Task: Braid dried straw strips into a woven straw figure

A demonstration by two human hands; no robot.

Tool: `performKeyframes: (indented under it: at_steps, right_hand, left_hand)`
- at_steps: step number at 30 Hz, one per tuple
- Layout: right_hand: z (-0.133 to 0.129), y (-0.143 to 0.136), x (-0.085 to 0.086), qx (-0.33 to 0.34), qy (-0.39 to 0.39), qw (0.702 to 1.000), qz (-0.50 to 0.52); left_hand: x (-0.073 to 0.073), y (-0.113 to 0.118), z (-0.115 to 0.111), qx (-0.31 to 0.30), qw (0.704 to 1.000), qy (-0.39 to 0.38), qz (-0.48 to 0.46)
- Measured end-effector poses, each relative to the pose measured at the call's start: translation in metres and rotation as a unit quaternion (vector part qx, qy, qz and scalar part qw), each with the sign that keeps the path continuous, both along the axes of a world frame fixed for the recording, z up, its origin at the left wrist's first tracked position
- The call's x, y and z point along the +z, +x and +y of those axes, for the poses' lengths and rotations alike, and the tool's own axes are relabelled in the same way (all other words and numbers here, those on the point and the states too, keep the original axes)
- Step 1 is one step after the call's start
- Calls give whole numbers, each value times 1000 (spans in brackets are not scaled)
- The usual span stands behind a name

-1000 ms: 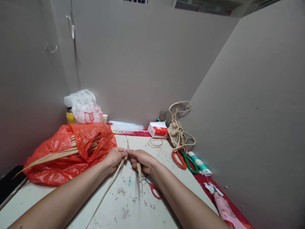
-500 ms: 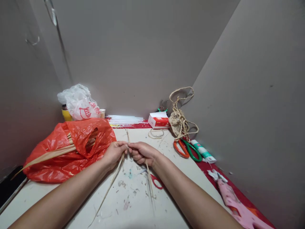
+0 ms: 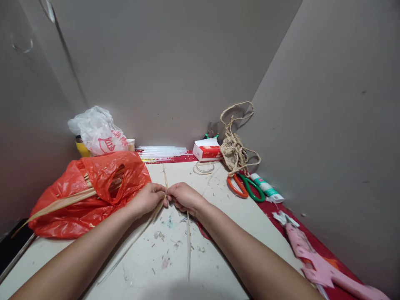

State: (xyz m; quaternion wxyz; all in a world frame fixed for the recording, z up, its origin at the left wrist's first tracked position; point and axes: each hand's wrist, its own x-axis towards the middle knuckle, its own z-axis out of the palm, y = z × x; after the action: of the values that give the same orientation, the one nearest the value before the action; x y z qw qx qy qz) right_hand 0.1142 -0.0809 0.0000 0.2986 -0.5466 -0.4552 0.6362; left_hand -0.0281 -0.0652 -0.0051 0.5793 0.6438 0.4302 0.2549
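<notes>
My left hand [image 3: 149,199] and my right hand [image 3: 185,197] meet fingertip to fingertip over the middle of the table. Both are closed, pinching thin pale strips of dried plant fibre [image 3: 164,173]. A short, narrow length of it points away from me above the fingers. One loose end [image 3: 133,241] trails down to the left under my left hand. Another pale end [image 3: 188,246] hangs below my right hand. My fingers hide the exact spot where the strips join. Red scissors [image 3: 202,230] lie partly covered by my right forearm.
An orange-red plastic bag [image 3: 71,218] holding more dry strips lies left. Behind it sits a white plastic bag [image 3: 96,131]. White sticks [image 3: 162,152], a red-and-white box [image 3: 206,151], coiled braided rope [image 3: 234,154], orange-and-green-handled tools [image 3: 254,189] and a pink glue gun [image 3: 308,248] line the back and right.
The fibre end under my right hand has swung left, and the left trailing end has shifted left. My right hand now covers more of the red scissors. The view has shifted slightly.
</notes>
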Motion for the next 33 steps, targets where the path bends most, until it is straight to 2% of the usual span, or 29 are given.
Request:
performKeyframes:
  at_steps: [4,8,12,17,20,23,26,28,29,31,33]
  right_hand:
    - [1,-1,-3,-14,9,999,-46]
    - [3,-1,-6,-19,19,998,-53]
    - [4,0,-7,-30,0,999,-9]
    - [2,0,-6,-37,0,999,23]
    - [2,1,-5,-28,3,999,21]
    - [2,3,-4,-1,0,1000,21]
    - [2,6,-2,13,-22,999,44]
    - [2,7,-1,16,-33,998,57]
    - [2,8,0,16,-37,997,61]
    - [3,9,1,19,-46,996,69]
    - [3,10,0,25,-55,995,82]
  left_hand:
    - [9,-6,-1,-1,983,121,136]
    - [15,-6,-6,28,939,234,252]
    - [20,1,-21,32,890,300,342]
    - [17,10,-38,-4,817,377,436]
    - [15,16,-46,-49,799,379,465]
    - [26,18,-56,-94,805,361,462]
    - [53,11,-60,-154,832,320,426]
    - [73,1,-54,-183,861,277,384]
    - [80,-4,-47,-175,881,257,357]
    - [86,-14,-31,-98,919,232,302]
    - [78,-19,-14,-5,953,192,235]
